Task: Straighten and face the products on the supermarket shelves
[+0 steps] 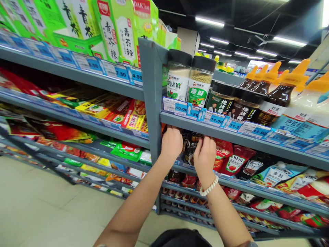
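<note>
Both my hands reach under the upper shelf edge into the row of sauce pouches. My left hand (pixel 172 142) is closed beside the grey shelf post (pixel 152 96), its fingertips hidden among dark packs. Whatever it grips cannot be made out. Just to its right, a black sauce pouch (pixel 190 147) with pale lettering stands between my hands. My right hand (pixel 205 156), with a beaded bracelet (pixel 209 186) on the wrist, has its fingers curled at this pouch's upper right edge. Red ketchup pouches (pixel 236 159) stand right of that hand.
Above my hands, the shelf edge (pixel 231 132) carries price tags, seasoning jars (pixel 199 82) and orange-capped bottles (pixel 277 91). Green boxes (pixel 123 32) fill the upper left shelf. Lower shelves hold more packets (pixel 125 151). A tiled floor (pixel 51 202) lies below.
</note>
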Available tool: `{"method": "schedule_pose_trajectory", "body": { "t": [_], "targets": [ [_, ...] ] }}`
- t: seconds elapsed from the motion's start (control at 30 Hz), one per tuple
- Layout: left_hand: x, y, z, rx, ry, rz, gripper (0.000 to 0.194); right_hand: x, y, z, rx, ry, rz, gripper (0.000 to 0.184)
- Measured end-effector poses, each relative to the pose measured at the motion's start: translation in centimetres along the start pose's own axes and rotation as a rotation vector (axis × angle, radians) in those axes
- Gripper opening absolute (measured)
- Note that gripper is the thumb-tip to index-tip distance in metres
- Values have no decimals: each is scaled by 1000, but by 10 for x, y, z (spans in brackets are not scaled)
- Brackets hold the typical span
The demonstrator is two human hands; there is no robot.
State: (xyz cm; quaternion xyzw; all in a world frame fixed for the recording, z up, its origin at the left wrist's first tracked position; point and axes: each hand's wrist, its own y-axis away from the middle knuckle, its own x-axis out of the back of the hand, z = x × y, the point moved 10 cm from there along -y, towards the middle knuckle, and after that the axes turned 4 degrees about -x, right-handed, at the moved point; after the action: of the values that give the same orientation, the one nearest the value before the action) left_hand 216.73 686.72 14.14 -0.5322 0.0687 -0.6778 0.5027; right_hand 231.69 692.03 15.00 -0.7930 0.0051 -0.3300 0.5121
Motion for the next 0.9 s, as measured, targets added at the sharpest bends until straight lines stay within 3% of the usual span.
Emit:
{"method": "schedule_pose_trajectory", "body": {
  "t": [0.23, 0.33, 0.47, 0.67, 0.9],
  "targets": [
    [5, 0, -9, -39, -5, -32, 30, -8, -15, 11, -32, 118, -194, 33],
    [3, 3, -6, -73, 1, -62, 28, -2, -16, 9, -46, 12, -163, 35],
    [14, 8, -8, -43, 71, 24, 31, -2, -14, 10, -94, -82, -133, 37],
    [18, 29, -2, -20, 134, 162, 36, 0, -9, -6, 7, -41, -119, 38],
    [19, 46, 3, -35, 210, 205, 46, 1, -10, -5, -34, -34, -114, 38]
  ]
}}
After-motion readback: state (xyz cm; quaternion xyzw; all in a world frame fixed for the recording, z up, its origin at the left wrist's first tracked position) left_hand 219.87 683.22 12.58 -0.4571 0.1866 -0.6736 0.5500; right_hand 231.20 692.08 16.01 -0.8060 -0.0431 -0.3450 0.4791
